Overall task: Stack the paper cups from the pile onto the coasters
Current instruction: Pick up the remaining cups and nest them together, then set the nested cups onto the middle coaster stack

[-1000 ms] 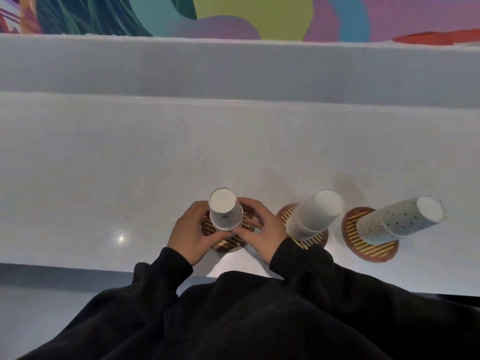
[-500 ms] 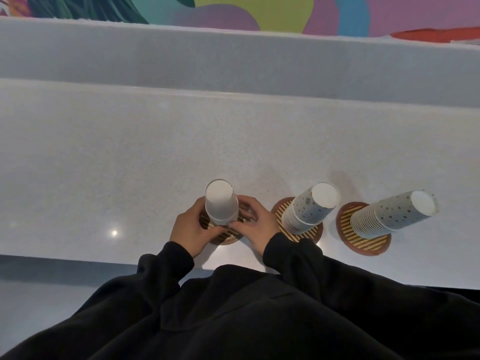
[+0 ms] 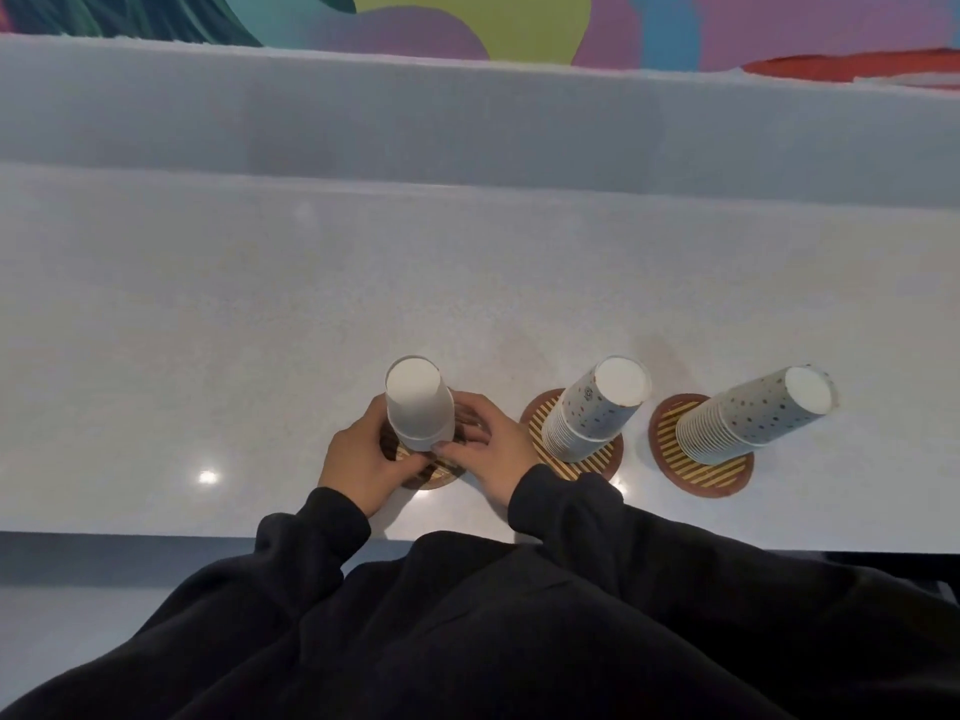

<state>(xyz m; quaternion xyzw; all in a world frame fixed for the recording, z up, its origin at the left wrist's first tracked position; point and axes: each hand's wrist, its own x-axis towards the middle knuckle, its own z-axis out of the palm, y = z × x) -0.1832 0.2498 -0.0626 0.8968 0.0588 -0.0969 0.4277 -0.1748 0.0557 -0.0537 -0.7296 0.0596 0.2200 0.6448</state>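
The left hand (image 3: 361, 462) and right hand (image 3: 491, 449) both close round the bottom of the white stack (image 3: 415, 402), fingers and thumbs curled on its lowest rims, one hand on each side. The stack stands mouth-down on the left coaster (image 3: 441, 472), which the hands partly hide.

The main risk, as I judge it, is in letting go. The hold is low on the stack, so an uneven release, or a finger dragging on a rim, could tip the top over or skew the nested cups. A sideways nudge could also slide the stack off centre, or shift the coaster on the smooth counter (image 3: 234, 330). Paper rims crush easily, so too hard a pinch could dent the lowest cup and leave the stack sitting crooked.

The white stack lies between the hands, touching both, its closed top rising above the knuckles. It looks upright, though the wide lens makes that hard to tell.

Just beside the right hand, the dotted middle stack (image 3: 592, 413) stands on the middle coaster (image 3: 597, 465). A careless pull-back of that hand could knock it. Further right, well apart, the right stack (image 3: 753, 418) stands on the right coaster (image 3: 717, 475).
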